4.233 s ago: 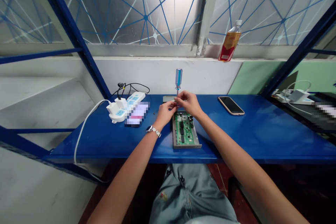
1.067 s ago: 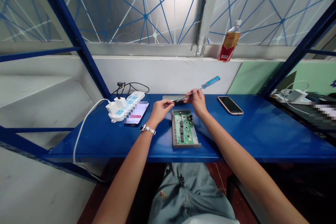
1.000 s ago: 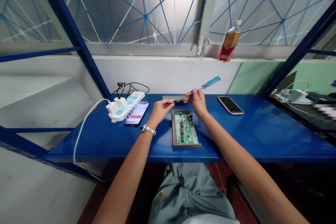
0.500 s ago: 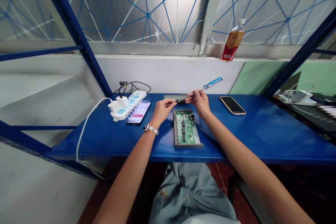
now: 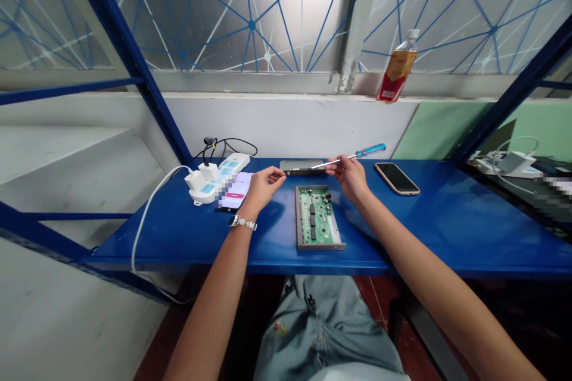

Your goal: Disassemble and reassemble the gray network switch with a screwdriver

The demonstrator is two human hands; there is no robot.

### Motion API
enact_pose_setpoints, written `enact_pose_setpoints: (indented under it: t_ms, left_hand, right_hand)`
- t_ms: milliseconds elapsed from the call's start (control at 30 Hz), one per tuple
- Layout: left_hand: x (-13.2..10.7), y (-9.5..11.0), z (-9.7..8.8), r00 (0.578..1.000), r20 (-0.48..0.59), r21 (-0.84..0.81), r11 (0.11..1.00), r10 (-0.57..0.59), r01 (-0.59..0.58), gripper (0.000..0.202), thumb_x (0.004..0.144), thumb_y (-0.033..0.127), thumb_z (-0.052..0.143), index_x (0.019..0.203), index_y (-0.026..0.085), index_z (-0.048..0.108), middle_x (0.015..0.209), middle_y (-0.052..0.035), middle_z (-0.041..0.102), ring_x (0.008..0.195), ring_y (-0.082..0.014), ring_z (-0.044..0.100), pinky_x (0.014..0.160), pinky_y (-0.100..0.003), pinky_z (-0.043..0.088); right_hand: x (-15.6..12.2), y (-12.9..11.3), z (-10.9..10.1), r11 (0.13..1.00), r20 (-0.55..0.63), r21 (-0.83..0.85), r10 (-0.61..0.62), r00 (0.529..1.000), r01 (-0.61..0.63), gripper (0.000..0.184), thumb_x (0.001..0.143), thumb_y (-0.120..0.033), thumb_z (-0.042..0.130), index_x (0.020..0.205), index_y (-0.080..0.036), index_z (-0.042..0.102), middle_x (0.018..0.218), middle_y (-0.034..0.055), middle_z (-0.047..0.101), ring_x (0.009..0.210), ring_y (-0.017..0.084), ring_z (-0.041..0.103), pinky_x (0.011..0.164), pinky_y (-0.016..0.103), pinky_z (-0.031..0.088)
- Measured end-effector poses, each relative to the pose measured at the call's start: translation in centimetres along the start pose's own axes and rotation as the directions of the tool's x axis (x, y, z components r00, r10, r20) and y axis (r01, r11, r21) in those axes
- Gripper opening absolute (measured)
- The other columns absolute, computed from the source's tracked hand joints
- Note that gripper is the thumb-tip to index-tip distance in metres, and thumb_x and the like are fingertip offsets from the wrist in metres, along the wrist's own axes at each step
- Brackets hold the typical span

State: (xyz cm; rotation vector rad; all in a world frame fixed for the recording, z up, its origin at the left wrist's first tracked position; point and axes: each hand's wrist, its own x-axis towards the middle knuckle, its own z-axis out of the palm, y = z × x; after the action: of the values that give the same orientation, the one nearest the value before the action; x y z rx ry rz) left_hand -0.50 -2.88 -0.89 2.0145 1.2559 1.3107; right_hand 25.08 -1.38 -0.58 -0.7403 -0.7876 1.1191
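My right hand point(image 5: 351, 177) grips a screwdriver point(image 5: 370, 150) by its metal shaft. Its clear blue handle points up to the right, and its tip points left across the desk. My left hand point(image 5: 264, 186), wearing a wristwatch, is pinched to the left of the tip; whatever small thing may be between its fingertips is too small to make out. Below and between the hands lies a green circuit board point(image 5: 319, 214) in an open grey metal case point(image 5: 322, 246). Behind it, at the wall, lies a flat grey metal piece point(image 5: 295, 165), partly behind the screwdriver.
A white power strip point(image 5: 235, 162) with plugs and cables lies at the left, beside a lit phone point(image 5: 236, 193). A dark-screened phone point(image 5: 397, 178) rests on the blue desk point(image 5: 456, 220) at the right. A drink bottle point(image 5: 397, 68) stands on the ledge. Blue metal posts flank the desk.
My hands have moved apart: the left one to the left, the right one slightly right with the screwdriver. The screwdriver now lies flatter, and its tip is clear of the left fingers.
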Motion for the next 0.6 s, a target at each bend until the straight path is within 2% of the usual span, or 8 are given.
enact_pose_setpoints:
  t_ms: [100,233,333,467,600]
  left_hand:
    - [-0.4,-1.1,-1.3,0.999,0.03,0.191,0.981,0.014,-0.02,0.011,0.081,0.017,0.064,0.084,0.019,0.074,0.088,-0.0065,0.074,0.079,-0.0189,0.068,0.08,-0.032,0.056]
    - [-0.7,-2.8,-1.7,0.996,0.057,0.38,0.924,-0.07,0.043,0.017,0.078,0.009,0.063,0.08,0.019,0.077,0.085,-0.0088,0.073,0.079,-0.0229,0.069,0.082,-0.036,0.055]
    - [-0.9,-3.6,-1.7,0.993,0.062,0.46,0.886,-0.103,0.063,0.02,0.08,0.009,0.062,0.084,0.019,0.079,0.09,-0.0114,0.074,0.087,-0.0268,0.07,0.088,-0.04,0.055]
    - [-1.1,-3.8,-1.7,0.998,0.043,0.552,0.834,-0.046,0.015,0.022,0.082,0.012,0.064,0.098,0.018,0.078,0.106,-0.0152,0.068,0.109,-0.0332,0.063,0.1,-0.046,0.051]
    - [-1.0,-3.8,-1.6,0.998,0.05,0.538,0.843,-0.039,0.006,0.025,0.083,0.015,0.065,0.106,0.018,0.075,0.116,-0.0151,0.065,0.116,-0.0338,0.06,0.105,-0.048,0.049]
  right_hand:
    - [0.0,-0.8,-1.2,1.0,-0.033,-0.019,0.024,0.999,-0.025,0.018,0.096,-0.028,0.063,0.083,-0.02,0.054,0.073,0.0026,0.075,0.057,0.014,0.072,0.057,0.023,0.062]
    - [-0.4,-1.5,-2.5,0.999,-0.063,-0.046,0.024,0.998,-0.027,0.016,0.095,-0.023,0.062,0.082,-0.02,0.055,0.07,0.0022,0.075,0.055,0.013,0.071,0.054,0.022,0.061]
    - [-0.5,-1.8,-2.7,0.998,-0.068,-0.053,0.02,0.997,-0.023,0.015,0.095,-0.021,0.062,0.081,-0.019,0.056,0.07,0.0028,0.075,0.054,0.013,0.071,0.053,0.023,0.06]
    - [-0.6,-1.8,-2.6,0.998,-0.069,-0.061,0.022,0.997,-0.026,0.015,0.095,-0.021,0.061,0.081,-0.018,0.056,0.069,0.0041,0.075,0.053,0.014,0.07,0.051,0.023,0.059]
    - [-0.6,-1.8,-2.6,0.998,-0.053,-0.066,0.013,0.998,-0.017,0.017,0.093,-0.025,0.066,0.081,-0.018,0.056,0.069,0.0035,0.074,0.053,0.014,0.07,0.051,0.022,0.059]
